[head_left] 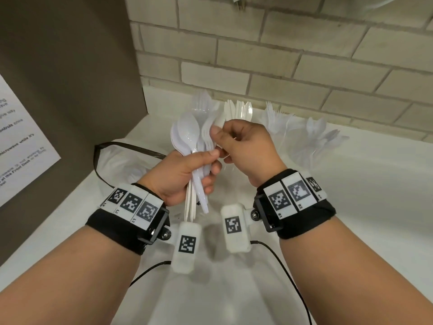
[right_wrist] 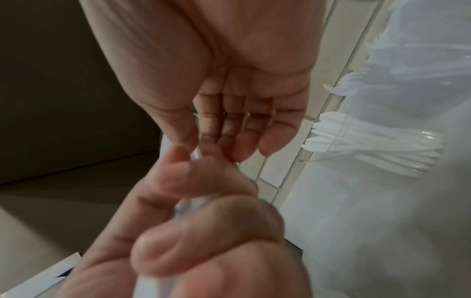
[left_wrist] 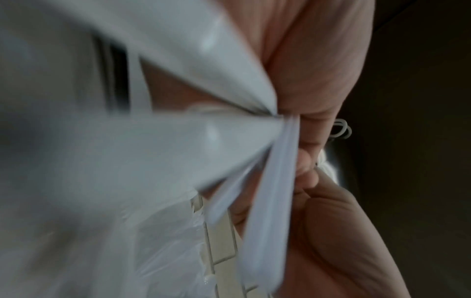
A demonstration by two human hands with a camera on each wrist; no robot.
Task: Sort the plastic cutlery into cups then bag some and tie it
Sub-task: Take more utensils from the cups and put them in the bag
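Observation:
My left hand [head_left: 194, 170] grips a bundle of white plastic spoons and forks [head_left: 187, 134] by the handles, bowls and tines pointing up. In the left wrist view the blurred handles [left_wrist: 193, 137] fan out from my curled fingers [left_wrist: 308, 161]. My right hand [head_left: 234, 144] is at the bundle's right side, thumb and fingertips pinching one white utensil [head_left: 219, 121] there. The right wrist view shows the right palm [right_wrist: 244, 80] above the left hand's knuckles [right_wrist: 203, 211]. Behind the hands stand clear cups: forks [head_left: 203, 103], knives [head_left: 239, 109], more forks [head_left: 277, 118], spoons [head_left: 319, 132].
A clear plastic bag with a black drawstring rim [head_left: 121, 160] lies open on the white counter [head_left: 351, 195] at the left. A brown appliance side [head_left: 70, 78] with a paper notice [head_left: 21, 137] walls the left. A brick wall [head_left: 304, 55] closes the back.

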